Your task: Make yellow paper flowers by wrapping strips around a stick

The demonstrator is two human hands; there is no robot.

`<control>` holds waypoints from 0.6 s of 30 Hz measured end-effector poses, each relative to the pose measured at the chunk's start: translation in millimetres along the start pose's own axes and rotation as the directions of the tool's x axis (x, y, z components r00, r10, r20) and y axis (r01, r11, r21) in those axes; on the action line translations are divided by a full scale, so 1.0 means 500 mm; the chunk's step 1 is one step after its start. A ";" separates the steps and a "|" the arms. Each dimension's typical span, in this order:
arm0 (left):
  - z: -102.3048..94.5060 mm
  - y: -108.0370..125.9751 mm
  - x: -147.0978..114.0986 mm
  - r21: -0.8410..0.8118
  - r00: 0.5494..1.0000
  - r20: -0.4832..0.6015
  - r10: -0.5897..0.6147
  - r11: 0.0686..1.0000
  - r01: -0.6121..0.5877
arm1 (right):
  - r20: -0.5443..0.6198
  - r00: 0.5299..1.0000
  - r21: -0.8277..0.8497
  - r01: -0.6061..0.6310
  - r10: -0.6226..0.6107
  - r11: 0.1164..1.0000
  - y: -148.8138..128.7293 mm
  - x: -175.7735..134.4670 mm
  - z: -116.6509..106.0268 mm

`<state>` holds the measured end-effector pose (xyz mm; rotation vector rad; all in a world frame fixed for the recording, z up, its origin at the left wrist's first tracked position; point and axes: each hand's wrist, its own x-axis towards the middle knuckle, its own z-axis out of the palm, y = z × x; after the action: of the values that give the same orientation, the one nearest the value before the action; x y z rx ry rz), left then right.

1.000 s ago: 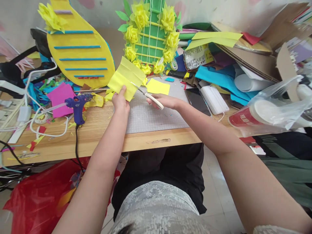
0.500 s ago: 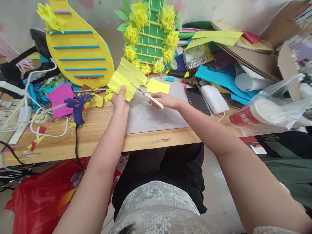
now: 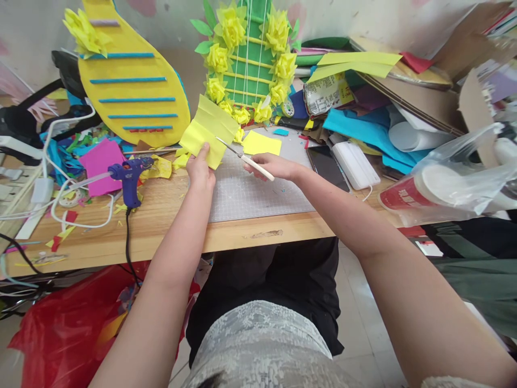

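My left hand (image 3: 201, 168) is closed on a creased sheet of yellow paper (image 3: 205, 131), thumb on its face, holding it raised over the grey cutting mat (image 3: 258, 191). Scissors (image 3: 257, 166) with white handles are gripped in my right hand (image 3: 271, 166). Their blades point up and left and meet the right edge of the paper; how far they are parted is too small to tell. A yellow paper square (image 3: 262, 143) lies on the mat just behind the scissors.
A purple glue gun (image 3: 130, 178) stands left, near magenta paper (image 3: 100, 156). Behind are a yellow instrument-shaped board (image 3: 133, 89) and a green one (image 3: 252, 64) with yellow paper flowers. At right lie a phone (image 3: 327, 167), a white power bank (image 3: 355, 164) and a bagged cup (image 3: 416, 188).
The yellow paper has tilted slightly in my left hand, its right edge shifting a little left. The scissors stay at its edge, almost unmoved.
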<state>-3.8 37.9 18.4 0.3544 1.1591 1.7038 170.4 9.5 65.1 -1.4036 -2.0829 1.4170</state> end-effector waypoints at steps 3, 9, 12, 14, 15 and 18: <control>0.003 -0.001 -0.008 -0.021 1.000 0.026 -0.008 1.000 0.008 | -0.011 0.999 -0.009 0.034 -0.034 0.999 0.006 0.008 0.003; 0.007 -0.008 -0.020 -0.027 0.999 0.048 -0.003 1.000 0.004 | -0.018 0.997 0.006 0.081 -0.081 0.997 0.014 0.032 0.010; 0.009 -0.008 -0.022 -0.026 0.999 0.048 -0.013 1.000 0.015 | -0.023 0.998 0.031 0.064 -0.063 0.997 0.012 0.035 0.011; 0.009 -0.008 -0.022 -0.030 0.999 0.045 -0.020 0.999 0.021 | -0.025 0.998 0.055 0.055 -0.054 0.997 0.008 0.033 0.011; 0.009 -0.008 -0.022 -0.032 0.999 0.044 -0.020 0.999 0.022 | -0.023 0.999 0.067 0.050 -0.048 0.996 0.007 0.032 0.011; 0.008 -0.009 -0.020 -0.025 0.999 0.044 -0.017 1.000 0.018 | -0.020 0.999 0.101 0.036 -0.034 0.994 0.002 0.029 0.011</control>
<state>5.9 31.9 19.5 0.3631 1.1050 1.6856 160.3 18.5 57.3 -1.3295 -1.9849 1.4686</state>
